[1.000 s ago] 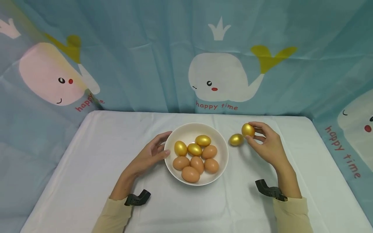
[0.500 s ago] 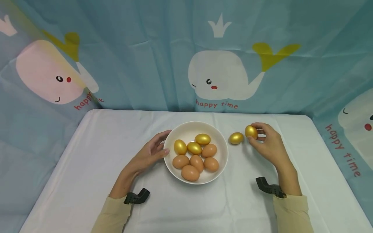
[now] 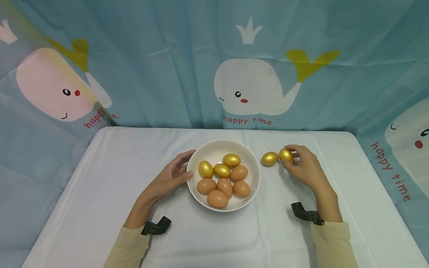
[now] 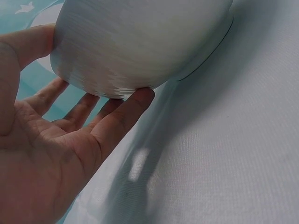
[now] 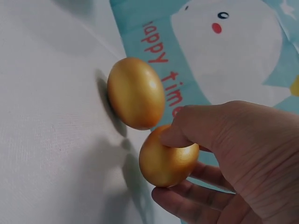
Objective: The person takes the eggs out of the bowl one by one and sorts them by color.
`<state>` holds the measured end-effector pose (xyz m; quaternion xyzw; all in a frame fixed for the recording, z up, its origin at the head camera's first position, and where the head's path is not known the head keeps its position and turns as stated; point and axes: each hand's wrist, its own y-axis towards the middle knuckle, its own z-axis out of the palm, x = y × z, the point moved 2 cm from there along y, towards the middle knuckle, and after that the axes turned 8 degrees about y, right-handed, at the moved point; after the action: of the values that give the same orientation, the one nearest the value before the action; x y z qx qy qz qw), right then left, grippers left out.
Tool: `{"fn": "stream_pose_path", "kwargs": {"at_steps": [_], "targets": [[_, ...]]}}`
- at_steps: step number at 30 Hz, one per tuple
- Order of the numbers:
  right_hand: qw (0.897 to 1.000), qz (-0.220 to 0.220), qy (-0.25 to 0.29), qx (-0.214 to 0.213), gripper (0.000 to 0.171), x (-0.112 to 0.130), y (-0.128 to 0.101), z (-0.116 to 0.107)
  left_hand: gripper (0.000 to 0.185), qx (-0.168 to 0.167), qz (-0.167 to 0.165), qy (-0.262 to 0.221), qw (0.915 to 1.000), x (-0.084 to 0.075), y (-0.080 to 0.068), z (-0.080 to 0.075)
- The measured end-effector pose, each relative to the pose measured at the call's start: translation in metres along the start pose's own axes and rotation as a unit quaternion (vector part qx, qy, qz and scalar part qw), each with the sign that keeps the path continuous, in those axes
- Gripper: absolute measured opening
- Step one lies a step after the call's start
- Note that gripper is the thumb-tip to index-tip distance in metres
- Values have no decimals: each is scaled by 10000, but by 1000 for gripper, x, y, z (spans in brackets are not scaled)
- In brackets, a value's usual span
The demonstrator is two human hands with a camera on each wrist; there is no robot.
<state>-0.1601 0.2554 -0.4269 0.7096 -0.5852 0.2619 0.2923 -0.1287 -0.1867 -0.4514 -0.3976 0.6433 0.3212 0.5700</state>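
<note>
In the head view a white bowl stands mid-table with several brown eggs and 3 gold eggs inside. My left hand holds its left side, thumb at the rim. The left wrist view shows fingertips against the bowl's outer wall. Right of the bowl, my right hand pinches a gold egg between thumb and fingers. Another gold egg lies on the cloth just left of it, very near. Whether the pinched egg touches the cloth, I cannot tell.
A white cloth covers the table. Behind and at both sides hangs a blue curtain printed with whales. Each wrist carries a black camera mount.
My right hand has brought the pinched gold egg slightly toward me and to the right, beside the lying one. My left hand and the bowl have stayed in place; the head view shifted a little.
</note>
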Motion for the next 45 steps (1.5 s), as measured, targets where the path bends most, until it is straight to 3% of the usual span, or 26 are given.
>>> {"fn": "stream_pose_path", "kwargs": {"at_steps": [9, 23, 45], "targets": [[9994, 170, -138, 251, 47, -2, 1, 5, 71, 0, 41, -16, 10000, 1, -1, 0], [9982, 471, -274, 253, 52, 0, 1, 8, 70, 11, 76, -26, 10000, 1, -2, 0], [9995, 97, -251, 167, 47, 5, -1, 2, 71, -16, 81, -97, 9999, -1, -1, 1]]}}
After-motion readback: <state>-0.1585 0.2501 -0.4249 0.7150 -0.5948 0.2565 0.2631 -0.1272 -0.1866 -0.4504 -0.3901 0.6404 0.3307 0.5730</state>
